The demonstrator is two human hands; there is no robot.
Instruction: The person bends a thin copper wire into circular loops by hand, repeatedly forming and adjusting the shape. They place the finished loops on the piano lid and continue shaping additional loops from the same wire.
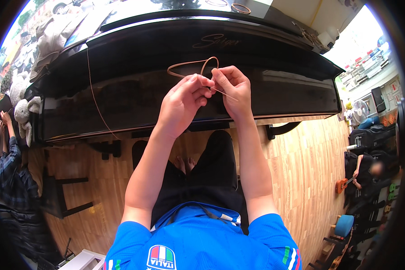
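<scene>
Here, both hands are pinching a thin brown cord (191, 64) at upper centre, left hand (181, 104) and right hand (233, 87) each keeping a narrow grip so its loop is standing open.

Coiled wire (191, 67) ends hidden behind left hand (183, 102) and right hand (233, 87).

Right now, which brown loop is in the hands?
The loop held up before the piano, pinched by left hand and right hand. The other ring lies on the piano top, untouched.

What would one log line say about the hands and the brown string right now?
left hand: pinching brown string | right hand: pinching string beside it | string: looped above fingers | behind: closed black piano
</scene>
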